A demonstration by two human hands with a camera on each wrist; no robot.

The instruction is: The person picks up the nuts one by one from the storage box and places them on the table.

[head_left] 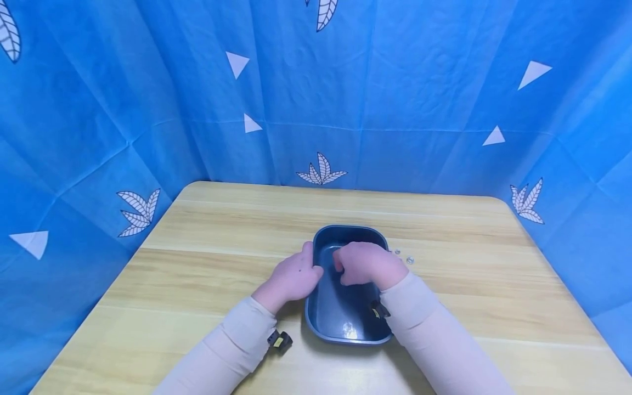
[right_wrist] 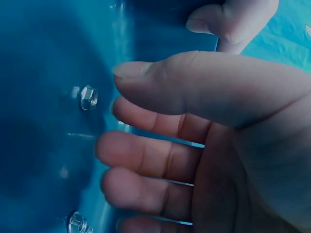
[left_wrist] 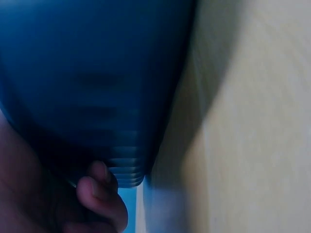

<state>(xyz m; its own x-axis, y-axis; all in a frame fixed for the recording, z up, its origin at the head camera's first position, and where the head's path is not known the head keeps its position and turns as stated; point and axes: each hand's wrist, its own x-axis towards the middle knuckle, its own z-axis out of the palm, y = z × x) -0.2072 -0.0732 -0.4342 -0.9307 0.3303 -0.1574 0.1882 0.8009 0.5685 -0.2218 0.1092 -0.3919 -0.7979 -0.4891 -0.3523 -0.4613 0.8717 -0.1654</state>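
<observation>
A dark blue rectangular bin [head_left: 340, 312] stands on the table in the head view. My left hand [head_left: 296, 274] grips its left rim, thumb over the inside and fingers along the outer wall; the left wrist view shows curled fingertips [left_wrist: 102, 191] against that wall. My right hand [head_left: 367, 263] reaches down into the bin. In the right wrist view its fingers [right_wrist: 146, 153] are loosely bent, the thumb lies near the index finger, and nothing shows between them. Just beyond the fingertips, a shiny metal hex nut [right_wrist: 89, 98] rests on the bin floor. A second nut [right_wrist: 77, 222] lies lower down.
A few small metal pieces [head_left: 410, 260] lie on the wooden table [head_left: 222, 230] just right of the bin, partly behind the right wrist. Blue patterned curtain [head_left: 316, 82] surrounds the table's back and sides.
</observation>
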